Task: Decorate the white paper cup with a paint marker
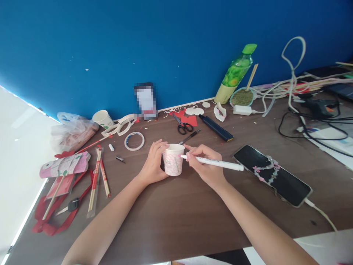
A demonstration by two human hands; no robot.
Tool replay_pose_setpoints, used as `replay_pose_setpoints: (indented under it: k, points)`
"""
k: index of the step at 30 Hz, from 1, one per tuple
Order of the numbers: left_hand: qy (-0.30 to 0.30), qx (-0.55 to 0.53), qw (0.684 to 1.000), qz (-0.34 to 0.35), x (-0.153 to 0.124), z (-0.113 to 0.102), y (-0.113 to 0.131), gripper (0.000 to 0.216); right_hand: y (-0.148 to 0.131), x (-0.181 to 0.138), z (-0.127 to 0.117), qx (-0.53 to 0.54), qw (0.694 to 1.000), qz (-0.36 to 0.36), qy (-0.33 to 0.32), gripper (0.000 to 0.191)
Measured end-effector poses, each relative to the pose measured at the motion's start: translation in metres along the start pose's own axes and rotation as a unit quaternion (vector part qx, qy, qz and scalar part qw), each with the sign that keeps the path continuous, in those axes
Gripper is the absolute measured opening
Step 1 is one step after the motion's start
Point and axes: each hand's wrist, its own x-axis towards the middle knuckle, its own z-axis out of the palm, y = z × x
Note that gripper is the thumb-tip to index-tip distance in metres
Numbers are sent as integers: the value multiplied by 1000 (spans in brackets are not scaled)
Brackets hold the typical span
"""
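Observation:
A small white paper cup [173, 160] with pink drawn lines stands upright on the dark wooden table [171, 213]. My left hand [153, 162] wraps around the cup's left side and holds it. My right hand [202, 163] grips a white marker pen [217, 163], its tip touching the cup's right side just under the rim.
Scissors [183, 126], a tape ring [134, 141], a black pen [189, 137] and a dark utility knife [216, 127] lie behind the cup. A phone [271, 175] on a cable lies right. Chopsticks [99, 176], a paper fish [64, 165], keys and a red strap lie left. A green bottle [235, 73] leans on the blue wall; cables sit at far right.

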Motion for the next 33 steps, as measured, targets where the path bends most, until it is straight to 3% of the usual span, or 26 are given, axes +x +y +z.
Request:
replay_pose_setpoints:
  k: [26, 33]
  points:
    - [3, -9, 1000, -7, -1, 0, -1, 87, 0, 5, 0, 78, 997, 26, -12, 30]
    - [-25, -21, 998, -53, -1, 0, 2, 97, 8, 7, -8, 144, 987, 71, 5, 26]
